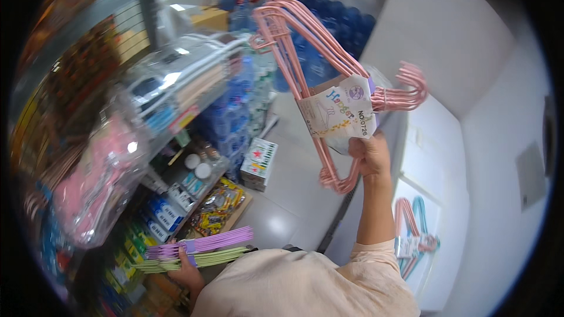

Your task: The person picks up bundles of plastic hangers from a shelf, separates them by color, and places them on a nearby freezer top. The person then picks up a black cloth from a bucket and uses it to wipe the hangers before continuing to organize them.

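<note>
My right hand (373, 154) grips a bundle of pink clothes hangers (308, 31) by one side and holds it raised ahead of me. A torn printed card sleeve (339, 108) wraps the bundle's middle, and the hooks point right. Low on the left, my left hand (188, 272) holds purple hangers (222, 240) and green hangers (220, 256) together, their stacked edges towards me. Purple bands cross these two bundles. Behind my right arm, pink and blue hangers (412, 240) with a card sleeve rest on a white surface.
Metal shelving on the left carries plastic-wrapped goods (176, 70), a pink bagged item (99, 185) and blue boxes (165, 213). A beer carton (260, 160) stands on the tiled floor (286, 211) beside shrink-wrapped water bottles (229, 114). Large blue water jugs (348, 22) are stacked behind; a white wall rises at right.
</note>
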Available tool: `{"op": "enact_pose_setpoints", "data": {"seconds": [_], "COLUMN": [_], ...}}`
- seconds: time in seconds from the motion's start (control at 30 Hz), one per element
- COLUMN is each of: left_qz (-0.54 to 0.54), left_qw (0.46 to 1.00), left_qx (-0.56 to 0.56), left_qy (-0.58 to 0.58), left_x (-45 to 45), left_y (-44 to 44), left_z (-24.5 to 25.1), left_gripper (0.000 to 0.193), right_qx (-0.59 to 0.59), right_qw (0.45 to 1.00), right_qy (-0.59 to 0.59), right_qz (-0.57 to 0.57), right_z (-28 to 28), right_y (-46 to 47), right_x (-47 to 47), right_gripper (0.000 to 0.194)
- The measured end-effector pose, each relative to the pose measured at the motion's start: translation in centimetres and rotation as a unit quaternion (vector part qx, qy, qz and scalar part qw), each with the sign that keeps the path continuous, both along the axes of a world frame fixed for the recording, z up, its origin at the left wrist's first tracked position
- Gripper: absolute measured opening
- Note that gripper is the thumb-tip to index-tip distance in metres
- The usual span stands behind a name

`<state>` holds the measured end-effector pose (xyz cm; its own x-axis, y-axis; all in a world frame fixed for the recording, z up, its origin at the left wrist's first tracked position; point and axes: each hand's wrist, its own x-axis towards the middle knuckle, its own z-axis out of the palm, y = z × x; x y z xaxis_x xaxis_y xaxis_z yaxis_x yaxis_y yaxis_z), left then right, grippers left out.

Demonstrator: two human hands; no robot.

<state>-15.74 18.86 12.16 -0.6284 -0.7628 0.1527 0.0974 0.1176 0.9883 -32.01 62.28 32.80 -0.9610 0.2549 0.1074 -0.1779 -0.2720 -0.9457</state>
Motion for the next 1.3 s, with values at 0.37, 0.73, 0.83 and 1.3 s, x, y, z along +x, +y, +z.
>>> {"op": "enact_pose_setpoints", "data": {"seconds": [0.37,0.73,0.83,1.3], "left_qz": [-0.281,-0.451,-0.491,-0.636], "left_qw": [0.952,0.891,0.867,0.750], "left_qx": [-0.115,0.014,0.068,0.178], "left_qy": [0.047,0.049,0.049,0.038], "left_x": [-8.4,-21.0,-24.1,-32.7], "left_y": [16.2,26.5,28.0,40.3], "left_z": [2.8,2.0,1.5,7.0], "left_gripper": [0.026,0.026,0.027,0.038], "right_qx": [-0.272,-0.266,-0.269,-0.278], "right_qw": [0.946,0.891,0.851,0.755], "right_qy": [-0.077,-0.108,-0.086,-0.083], "right_qz": [-0.155,-0.352,-0.443,-0.587], "right_z": [-10.1,-11.3,-10.9,-19.5], "right_y": [19.5,23.3,21.4,22.9], "right_x": [15.6,18.7,21.5,56.1], "right_gripper": [0.027,0.018,0.018,0.024]}}
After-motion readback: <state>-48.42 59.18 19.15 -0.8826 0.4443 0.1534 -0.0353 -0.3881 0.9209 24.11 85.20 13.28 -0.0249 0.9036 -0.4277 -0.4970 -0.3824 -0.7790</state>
